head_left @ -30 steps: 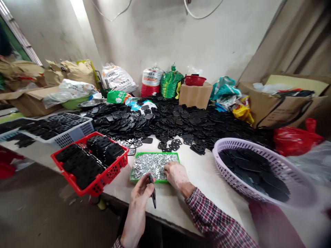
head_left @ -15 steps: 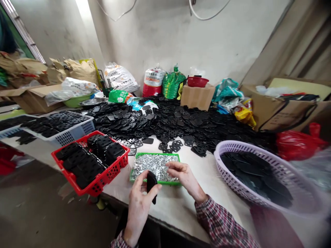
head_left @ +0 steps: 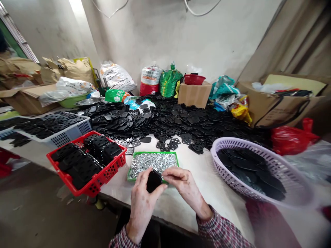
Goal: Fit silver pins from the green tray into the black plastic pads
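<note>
Over a green tray (head_left: 152,152) heaped with silver metal pins (head_left: 152,163), at the front of the pale counter (head_left: 207,196), the left hand (head_left: 143,206) holds up a black rounded plate (head_left: 154,181). The plate sits just above the tray's near edge, its broad face turned toward the wearer and its long axis tilted, top leaning right. The left grip is closed around it, with the fingers behind its lower part and the thumb along its side. The right hand (head_left: 182,187) comes in from the lower right, its fingertips (head_left: 165,177) pinched together at the plate's right edge; whether they hold a pin is too small to tell. Plaid sleeves (head_left: 219,230) reach both wrists. A red plastic crate (head_left: 121,165) of black plates stands to the left, a lilac basket (head_left: 232,138) of more to the right, and a wide heap of black plates (head_left: 168,120) lies beyond the tray.
</note>
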